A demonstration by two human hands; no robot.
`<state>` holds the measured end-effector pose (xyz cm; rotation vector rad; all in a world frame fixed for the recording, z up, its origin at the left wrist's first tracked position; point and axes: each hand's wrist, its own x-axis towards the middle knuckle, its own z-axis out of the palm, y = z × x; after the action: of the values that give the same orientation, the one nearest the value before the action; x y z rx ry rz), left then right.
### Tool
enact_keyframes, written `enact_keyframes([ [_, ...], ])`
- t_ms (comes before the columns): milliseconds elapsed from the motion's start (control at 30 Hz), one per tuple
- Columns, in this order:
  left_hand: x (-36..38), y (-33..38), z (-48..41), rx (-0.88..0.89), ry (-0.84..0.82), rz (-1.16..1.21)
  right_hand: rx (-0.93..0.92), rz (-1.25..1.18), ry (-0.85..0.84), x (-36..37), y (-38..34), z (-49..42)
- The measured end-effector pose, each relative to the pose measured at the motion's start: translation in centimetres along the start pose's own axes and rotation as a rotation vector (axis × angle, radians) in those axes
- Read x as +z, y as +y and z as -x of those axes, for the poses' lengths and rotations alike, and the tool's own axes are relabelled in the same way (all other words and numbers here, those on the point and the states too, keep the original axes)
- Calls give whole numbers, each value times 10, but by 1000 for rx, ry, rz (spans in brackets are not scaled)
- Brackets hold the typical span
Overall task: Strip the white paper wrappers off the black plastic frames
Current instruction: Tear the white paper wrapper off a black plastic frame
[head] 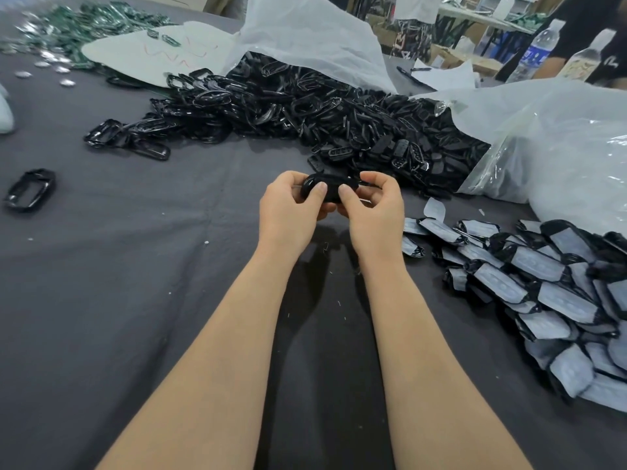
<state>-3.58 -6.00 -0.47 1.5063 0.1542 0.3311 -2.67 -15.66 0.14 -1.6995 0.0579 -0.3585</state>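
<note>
A glossy black plastic frame point(330, 188) is held between both hands above the dark cloth at the table's middle. My left hand point(290, 206) grips its left end, thumb on top. My right hand point(373, 205) pinches its right end, fingers curled behind. No white wrapper shows on it; my fingers hide much of it. At the right lies a heap of wrapped frames point(549, 286), black pieces covered in white paper. A large pile of bare black frames point(291, 110) spreads across the back.
Clear plastic bags point(556, 144) sit at the right and behind the pile. A lone black frame point(30, 188) lies at the left. Green-and-silver parts point(68, 32) fill the far left corner. Water bottles point(537, 50) and another person stand at the far right.
</note>
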Motion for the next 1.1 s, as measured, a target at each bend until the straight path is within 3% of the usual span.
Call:
enact_keyframes([
  [167,0,0,3,76,12,-171,-86,192,9,-1,2,-1],
  [367,-4,3,-1,-55,138,80,-169,510,223,-29,1,-14],
  [467,-4,3,-2,-59,188,128,-204,770,-23,-28,3,-13],
  [567,-4,3,-1,-46,180,129,-79,1062,-270,-20,6,-9],
  [667,-4,4,-1,-45,176,119,-57,1137,-283,-17,12,-10],
  [767,-3,4,-1,-48,176,113,-92,988,-75,-16,12,-11],
  [867,-3,4,0,-52,172,115,-210,504,135,-19,6,-12],
  [967,-1,4,0,-34,149,81,-138,182,161,-20,1,-11],
  [1100,0,2,0,-30,126,60,74,-86,54,-15,1,-11],
])
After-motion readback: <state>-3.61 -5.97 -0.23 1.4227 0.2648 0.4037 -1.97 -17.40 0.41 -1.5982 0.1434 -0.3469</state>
